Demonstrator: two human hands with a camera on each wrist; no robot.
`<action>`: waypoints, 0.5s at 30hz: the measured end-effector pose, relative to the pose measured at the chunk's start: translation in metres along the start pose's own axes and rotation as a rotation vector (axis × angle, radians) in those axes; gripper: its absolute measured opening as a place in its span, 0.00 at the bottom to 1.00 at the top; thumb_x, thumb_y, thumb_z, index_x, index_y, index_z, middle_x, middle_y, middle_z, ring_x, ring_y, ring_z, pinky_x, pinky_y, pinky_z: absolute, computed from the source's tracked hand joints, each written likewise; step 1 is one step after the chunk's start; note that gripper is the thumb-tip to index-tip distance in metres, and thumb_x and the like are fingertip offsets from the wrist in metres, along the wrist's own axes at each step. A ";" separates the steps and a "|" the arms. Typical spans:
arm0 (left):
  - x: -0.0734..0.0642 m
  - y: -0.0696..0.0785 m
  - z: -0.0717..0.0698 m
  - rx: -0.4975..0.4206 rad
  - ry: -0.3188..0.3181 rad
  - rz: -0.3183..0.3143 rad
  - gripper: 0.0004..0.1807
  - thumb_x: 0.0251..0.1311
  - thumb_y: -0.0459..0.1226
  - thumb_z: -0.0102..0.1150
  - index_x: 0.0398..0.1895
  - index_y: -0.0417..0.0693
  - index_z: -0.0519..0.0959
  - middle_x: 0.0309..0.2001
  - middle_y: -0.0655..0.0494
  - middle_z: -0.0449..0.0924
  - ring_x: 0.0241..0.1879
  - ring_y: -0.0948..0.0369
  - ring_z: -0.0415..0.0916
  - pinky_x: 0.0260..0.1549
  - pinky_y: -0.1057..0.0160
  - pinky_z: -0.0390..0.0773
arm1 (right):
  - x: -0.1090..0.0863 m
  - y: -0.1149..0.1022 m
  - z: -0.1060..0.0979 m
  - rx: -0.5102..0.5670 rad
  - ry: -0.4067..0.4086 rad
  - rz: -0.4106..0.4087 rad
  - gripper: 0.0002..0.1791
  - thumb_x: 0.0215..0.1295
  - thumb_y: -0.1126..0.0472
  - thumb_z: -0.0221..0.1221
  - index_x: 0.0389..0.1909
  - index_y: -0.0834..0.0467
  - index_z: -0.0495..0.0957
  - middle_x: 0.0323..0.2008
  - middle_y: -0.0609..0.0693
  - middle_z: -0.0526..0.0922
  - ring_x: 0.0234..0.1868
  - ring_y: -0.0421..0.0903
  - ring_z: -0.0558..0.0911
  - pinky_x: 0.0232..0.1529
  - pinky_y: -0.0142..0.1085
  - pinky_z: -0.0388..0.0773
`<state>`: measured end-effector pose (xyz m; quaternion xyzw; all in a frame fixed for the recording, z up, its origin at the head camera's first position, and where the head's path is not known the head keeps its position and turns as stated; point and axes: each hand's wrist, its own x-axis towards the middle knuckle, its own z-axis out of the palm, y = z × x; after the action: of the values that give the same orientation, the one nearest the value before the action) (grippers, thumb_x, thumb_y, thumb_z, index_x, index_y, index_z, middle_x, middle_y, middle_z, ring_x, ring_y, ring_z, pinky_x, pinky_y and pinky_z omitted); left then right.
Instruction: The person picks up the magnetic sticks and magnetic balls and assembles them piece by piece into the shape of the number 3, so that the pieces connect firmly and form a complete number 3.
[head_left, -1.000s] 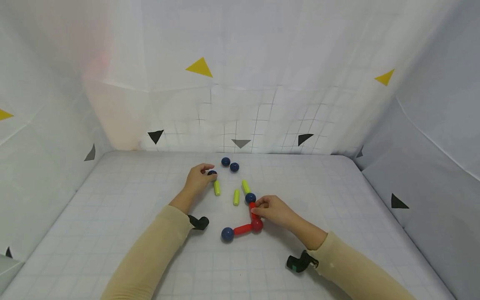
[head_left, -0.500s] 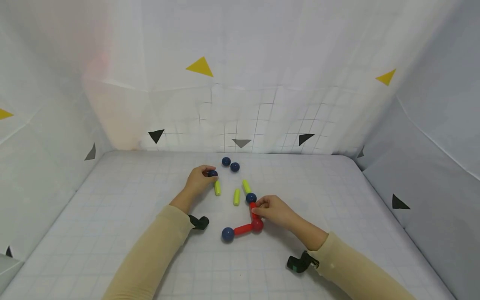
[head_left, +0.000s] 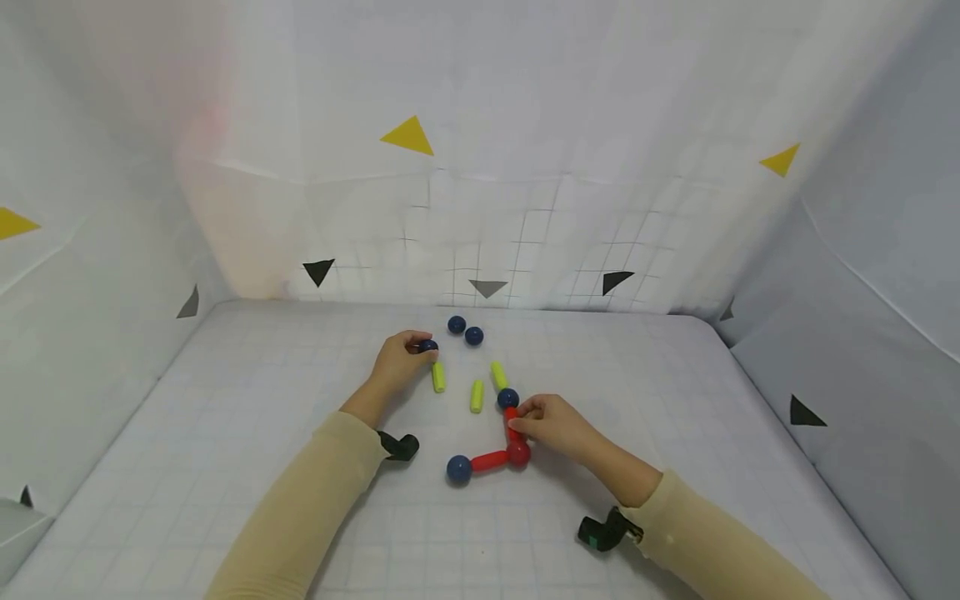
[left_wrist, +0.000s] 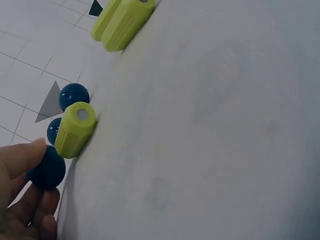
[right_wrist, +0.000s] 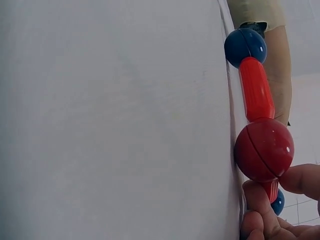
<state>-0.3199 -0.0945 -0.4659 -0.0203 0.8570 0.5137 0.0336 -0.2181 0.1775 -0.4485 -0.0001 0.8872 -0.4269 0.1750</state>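
Observation:
My left hand (head_left: 399,360) pinches a dark blue ball (left_wrist: 47,169) between thumb and fingers. A yellow-green rod (head_left: 438,377) lies right beside that ball. My right hand (head_left: 555,425) pinches a red rod (head_left: 512,423) of a joined piece shaped like a bent corner. At its corner sits a red ball (right_wrist: 265,150). From there a second red rod (right_wrist: 257,90) runs left to a blue ball (head_left: 459,469). The far end of the gripped rod meets another blue ball (head_left: 507,399), and a yellow-green rod (head_left: 499,376) extends beyond it.
Two loose blue balls, one farther left (head_left: 457,325) and one nearer (head_left: 474,336), lie toward the back of the white table (head_left: 600,367). Another yellow-green rod (head_left: 477,396) lies between my hands. White walls with yellow and black triangles stand around the table.
The whole head view has shifted slightly. Both hands keep their holds, and the balls and rods stay in nearly the same arrangement.

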 end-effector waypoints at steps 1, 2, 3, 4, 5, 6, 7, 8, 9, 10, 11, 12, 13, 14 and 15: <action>0.000 0.000 0.000 -0.004 0.000 0.003 0.22 0.65 0.42 0.66 0.61 0.50 0.78 0.58 0.51 0.76 0.56 0.53 0.72 0.59 0.54 0.71 | 0.000 0.000 0.000 0.000 0.001 0.004 0.14 0.65 0.58 0.66 0.46 0.61 0.79 0.29 0.48 0.83 0.32 0.44 0.77 0.35 0.34 0.75; -0.001 0.001 0.000 -0.008 0.000 0.004 0.22 0.65 0.42 0.66 0.61 0.51 0.78 0.58 0.51 0.76 0.56 0.53 0.72 0.59 0.54 0.71 | 0.000 0.000 0.000 -0.002 0.002 0.006 0.14 0.66 0.57 0.66 0.46 0.61 0.79 0.29 0.48 0.83 0.32 0.44 0.77 0.35 0.34 0.75; -0.002 0.001 0.000 -0.010 0.000 0.009 0.22 0.65 0.42 0.65 0.61 0.51 0.78 0.59 0.51 0.76 0.57 0.53 0.72 0.59 0.54 0.71 | -0.001 0.000 -0.001 -0.001 0.002 0.007 0.14 0.66 0.57 0.66 0.46 0.61 0.79 0.29 0.48 0.83 0.32 0.44 0.77 0.35 0.34 0.75; -0.002 0.002 0.000 -0.013 0.000 0.013 0.22 0.65 0.42 0.66 0.61 0.51 0.78 0.59 0.50 0.76 0.57 0.53 0.72 0.59 0.53 0.71 | -0.001 0.000 -0.001 0.001 0.002 0.008 0.14 0.66 0.58 0.66 0.46 0.61 0.79 0.29 0.48 0.83 0.32 0.44 0.77 0.35 0.34 0.75; -0.003 0.002 0.000 -0.017 0.001 0.017 0.22 0.65 0.42 0.65 0.61 0.51 0.78 0.59 0.50 0.76 0.57 0.53 0.72 0.60 0.53 0.71 | -0.002 0.000 -0.001 0.002 0.002 0.009 0.14 0.66 0.58 0.65 0.47 0.62 0.79 0.30 0.48 0.83 0.33 0.44 0.77 0.35 0.34 0.75; -0.003 0.003 0.000 -0.017 0.002 0.024 0.22 0.65 0.42 0.66 0.61 0.50 0.78 0.59 0.50 0.76 0.57 0.52 0.72 0.60 0.53 0.71 | -0.002 0.000 -0.001 0.002 0.004 0.010 0.14 0.66 0.58 0.65 0.47 0.62 0.79 0.30 0.48 0.83 0.33 0.44 0.77 0.35 0.34 0.75; -0.004 0.004 0.000 -0.018 0.004 0.028 0.22 0.65 0.42 0.66 0.61 0.50 0.78 0.60 0.49 0.76 0.58 0.52 0.72 0.60 0.53 0.71 | -0.003 -0.001 -0.001 0.001 0.005 0.012 0.14 0.66 0.58 0.65 0.47 0.62 0.79 0.30 0.48 0.83 0.33 0.44 0.77 0.35 0.34 0.75; -0.004 0.004 0.000 -0.020 0.004 0.033 0.22 0.65 0.42 0.66 0.61 0.50 0.78 0.60 0.49 0.76 0.58 0.52 0.72 0.60 0.53 0.71 | -0.003 -0.001 -0.001 -0.001 0.006 0.013 0.14 0.66 0.58 0.65 0.47 0.62 0.79 0.30 0.48 0.83 0.33 0.44 0.77 0.35 0.34 0.75; -0.005 0.005 0.000 -0.020 0.005 0.039 0.22 0.65 0.42 0.66 0.61 0.50 0.78 0.60 0.49 0.76 0.58 0.52 0.72 0.60 0.53 0.71 | -0.003 -0.001 -0.001 -0.005 0.007 0.014 0.14 0.66 0.58 0.65 0.47 0.62 0.80 0.30 0.48 0.83 0.33 0.44 0.77 0.35 0.34 0.75; -0.005 0.005 0.000 -0.019 0.005 0.043 0.22 0.65 0.42 0.66 0.60 0.50 0.78 0.59 0.49 0.77 0.58 0.52 0.72 0.60 0.53 0.71 | -0.003 -0.001 -0.001 -0.010 0.008 0.015 0.14 0.66 0.58 0.65 0.47 0.62 0.80 0.30 0.48 0.83 0.33 0.44 0.77 0.35 0.34 0.75; -0.005 0.005 0.001 -0.015 0.003 0.049 0.22 0.65 0.42 0.66 0.61 0.49 0.78 0.60 0.49 0.77 0.58 0.52 0.72 0.60 0.53 0.71 | -0.003 0.000 -0.001 -0.015 0.009 0.015 0.14 0.66 0.57 0.66 0.47 0.62 0.80 0.30 0.48 0.83 0.33 0.44 0.77 0.35 0.34 0.75; -0.005 0.006 0.002 -0.013 0.001 0.051 0.22 0.65 0.42 0.66 0.60 0.49 0.78 0.59 0.49 0.77 0.58 0.52 0.73 0.60 0.53 0.71 | -0.003 0.000 -0.001 -0.021 0.010 0.015 0.14 0.65 0.57 0.66 0.46 0.61 0.80 0.30 0.48 0.83 0.33 0.44 0.77 0.34 0.34 0.75; -0.006 0.007 0.002 -0.013 -0.002 0.051 0.22 0.64 0.42 0.67 0.60 0.49 0.78 0.59 0.49 0.77 0.57 0.52 0.73 0.60 0.53 0.71 | -0.002 0.001 -0.001 -0.023 0.010 0.015 0.14 0.65 0.57 0.66 0.46 0.61 0.80 0.29 0.48 0.83 0.32 0.44 0.77 0.34 0.34 0.75; -0.006 0.008 0.003 -0.013 -0.005 0.052 0.22 0.64 0.42 0.67 0.60 0.49 0.78 0.59 0.49 0.77 0.57 0.52 0.73 0.59 0.53 0.72 | -0.002 0.001 -0.001 -0.027 0.009 0.014 0.14 0.65 0.57 0.66 0.46 0.61 0.80 0.29 0.48 0.83 0.32 0.44 0.77 0.34 0.34 0.74; -0.006 0.009 0.004 -0.010 -0.007 0.052 0.22 0.64 0.42 0.67 0.60 0.49 0.79 0.59 0.49 0.77 0.57 0.52 0.73 0.59 0.54 0.72 | -0.002 0.002 -0.001 -0.030 0.008 0.014 0.14 0.65 0.57 0.66 0.46 0.61 0.80 0.29 0.48 0.83 0.32 0.44 0.77 0.34 0.34 0.74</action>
<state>-0.3148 -0.0870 -0.4598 0.0037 0.8547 0.5186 0.0230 -0.2166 0.1795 -0.4488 0.0051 0.8942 -0.4123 0.1743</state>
